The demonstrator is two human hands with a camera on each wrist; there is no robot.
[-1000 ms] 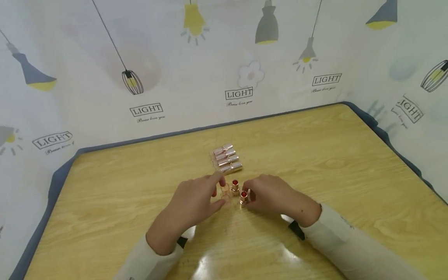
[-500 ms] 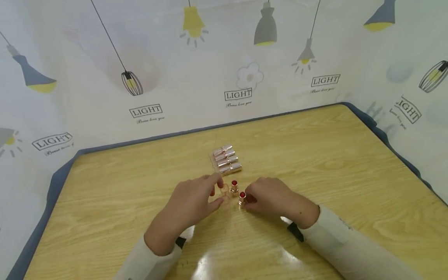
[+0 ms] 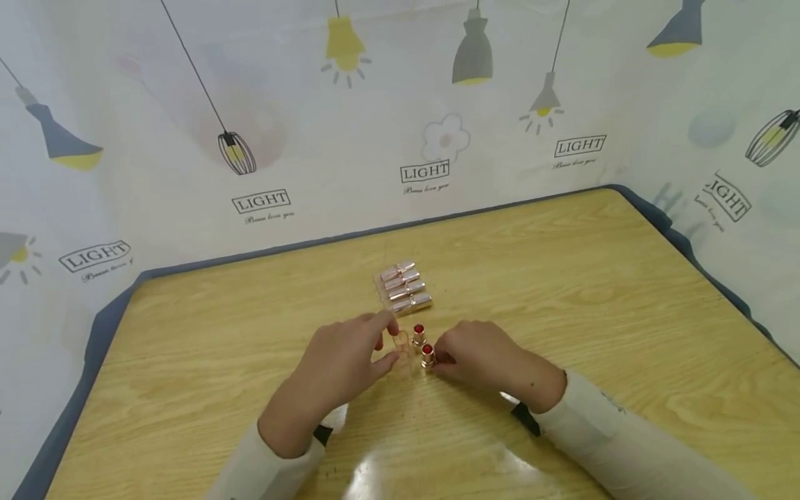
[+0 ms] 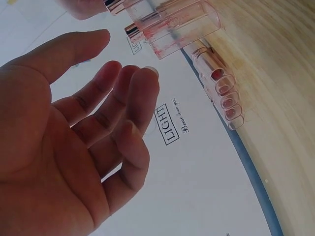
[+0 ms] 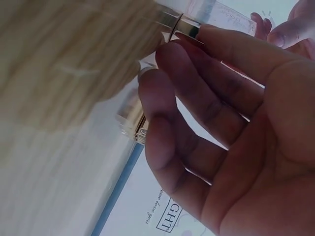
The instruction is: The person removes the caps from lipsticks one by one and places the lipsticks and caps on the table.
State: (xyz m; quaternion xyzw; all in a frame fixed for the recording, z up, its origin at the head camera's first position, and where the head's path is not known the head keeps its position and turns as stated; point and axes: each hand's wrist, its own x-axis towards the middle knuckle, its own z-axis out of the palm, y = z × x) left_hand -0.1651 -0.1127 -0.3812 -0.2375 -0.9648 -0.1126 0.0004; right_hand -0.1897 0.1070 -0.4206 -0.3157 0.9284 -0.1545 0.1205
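Two open lipsticks with red tips stand upright on the table, a rear lipstick (image 3: 419, 335) and a front lipstick (image 3: 428, 357). My right hand (image 3: 480, 353) pinches the front one at its gold base between thumb and fingers; the right wrist view shows the shiny base (image 5: 186, 25) at the thumb tip. My left hand (image 3: 342, 353) is loosely spread beside a pair of see-through caps (image 3: 402, 340). In the left wrist view a gap shows between its fingers and these pinkish clear caps (image 4: 184, 29), and its palm holds nothing.
Several capped lipsticks (image 3: 409, 286) lie side by side in a row behind the standing ones, with clear plastic at their left ends. The wood-patterned table (image 3: 581, 278) ends at a blue edge (image 3: 312, 244) against a lamp-printed cloth wall.
My right hand has slid the front lipstick slightly left, closer to the rear one and the clear caps. The left hand stays in nearly the same place.
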